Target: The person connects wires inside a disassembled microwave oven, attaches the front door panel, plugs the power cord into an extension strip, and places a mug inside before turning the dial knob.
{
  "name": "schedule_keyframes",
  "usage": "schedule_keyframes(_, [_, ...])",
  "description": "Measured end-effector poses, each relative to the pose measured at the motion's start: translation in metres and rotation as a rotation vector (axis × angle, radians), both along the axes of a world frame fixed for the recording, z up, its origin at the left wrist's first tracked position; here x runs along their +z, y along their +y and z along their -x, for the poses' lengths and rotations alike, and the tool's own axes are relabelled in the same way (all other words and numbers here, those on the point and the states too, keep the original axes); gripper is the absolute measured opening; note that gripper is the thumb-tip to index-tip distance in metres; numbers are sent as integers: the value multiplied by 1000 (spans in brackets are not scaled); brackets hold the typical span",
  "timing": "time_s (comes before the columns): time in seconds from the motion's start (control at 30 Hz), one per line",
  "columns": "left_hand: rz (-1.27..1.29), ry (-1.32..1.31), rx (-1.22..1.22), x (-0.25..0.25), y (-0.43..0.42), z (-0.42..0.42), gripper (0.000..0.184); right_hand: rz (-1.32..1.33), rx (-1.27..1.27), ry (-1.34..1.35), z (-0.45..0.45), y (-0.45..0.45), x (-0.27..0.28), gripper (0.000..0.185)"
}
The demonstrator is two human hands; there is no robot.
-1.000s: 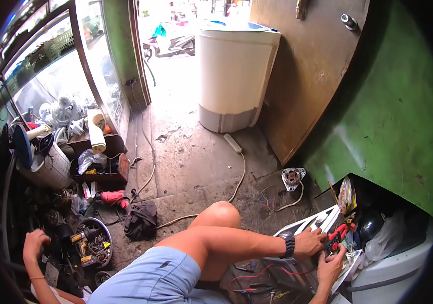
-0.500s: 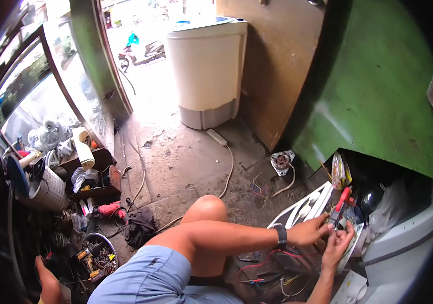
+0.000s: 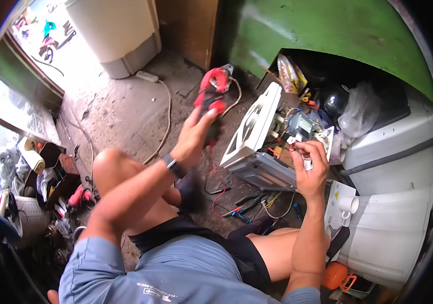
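Observation:
A red and black clamp meter [image 3: 210, 101] is in my left hand [image 3: 193, 134], raised over the floor and slightly blurred; my fingers wrap round its body. My right hand [image 3: 310, 164] is pinched at the open side of a white and grey appliance panel [image 3: 257, 124], beside exposed wires. What its fingertips hold is too small to make out. Behind that hand a grey box-shaped part [image 3: 300, 125] sits among the wires. Red and black test leads [image 3: 219, 202] run down to the floor below the panel.
Pliers and loose cables [image 3: 249, 203] lie between my legs. At the right are a white appliance body [image 3: 388, 228], a white cup [image 3: 348, 204] and an orange cup [image 3: 335, 276]. A washing machine [image 3: 120, 35] stands at the upper left, with a power strip [image 3: 147, 76] near its base.
The view has swung right and down. My left hand has moved away from the panel, lifting the clamp meter leftward. My right hand remains by the panel's wires.

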State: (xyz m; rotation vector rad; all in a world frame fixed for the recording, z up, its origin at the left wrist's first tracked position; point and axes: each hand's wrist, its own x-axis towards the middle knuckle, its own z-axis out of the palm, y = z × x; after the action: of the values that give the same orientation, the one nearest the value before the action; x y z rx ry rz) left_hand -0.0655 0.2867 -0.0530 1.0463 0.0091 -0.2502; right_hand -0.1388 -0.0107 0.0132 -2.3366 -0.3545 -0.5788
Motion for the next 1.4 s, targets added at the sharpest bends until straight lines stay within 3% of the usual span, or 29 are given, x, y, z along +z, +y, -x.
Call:
schedule_keyframes(0.1, [-88, 185, 193, -97, 5, 35, 27, 76, -48, 31, -4, -28, -11, 15])
schedule_keyframes(0.17, [-64, 383, 209, -175, -8, 72, 38, 145, 4, 82, -7, -37, -14, 17])
schedule_keyframes(0.23, [-357, 704, 142, -213, -29, 97, 52, 140, 33, 118, -9, -37, -15, 20])
schedule_keyframes(0.37, [-550, 698, -182, -328, -53, 132, 64, 211, -8, 118, -11, -40, -12, 23])
schedule_keyframes(0.47, [-910, 628, -270, -352, -59, 150, 63, 208, -37, 139, -8, -46, -21, 25])
schedule_keyframes(0.53, [-998, 574, -334, -356, -56, 146, 65, 174, -49, 153, -5, -48, -21, 26])
schedule_keyframes(0.6, [-1212, 528, -589, -348, -53, 142, 61, 143, -59, 177, -4, -53, -28, 24])
schedule_keyframes(0.77, [-1373, 526, -560, -366, -57, 140, 72, 59, -96, 233, -5, -60, -33, 21])
schedule_keyframes(0.83, [-1382, 533, -670, -355, -54, 141, 88, 119, -92, 152, -10, -60, -33, 18])
schedule_keyframes(1.0, [-1419, 496, -630, -343, -55, 137, 85, 137, -87, 115, -22, -60, -33, 21])
schedule_keyframes(1.07, [-1555, 281, -641, -328, -51, 135, 69, 249, -48, 61, -27, -62, -32, 27])
schedule_keyframes(1.1, [-1567, 272, -642, -301, -52, 128, 69, 241, -58, 55, -30, -63, -32, 27])
schedule_keyframes(1.17, [-1499, -25, -1044, -213, -53, 116, 47, 343, -13, 13, -34, -66, -34, 32])
schedule_keyframes(1.2, [-1348, -222, -1073, -199, -51, 119, 32, 338, 4, 9, -37, -67, -35, 31])
schedule_keyframes(1.27, [-980, -523, -1252, -128, -50, 107, 30, 329, 5, 33, -41, -70, -40, 30])
schedule_keyframes(1.33, [-780, -641, -1351, -28, -63, 87, 29, 334, 18, 54, -44, -74, -43, 26])
schedule_keyframes(1.4, [-790, -774, -1170, 30, -73, 73, 24, 328, 21, 62, -42, -76, -42, 27])
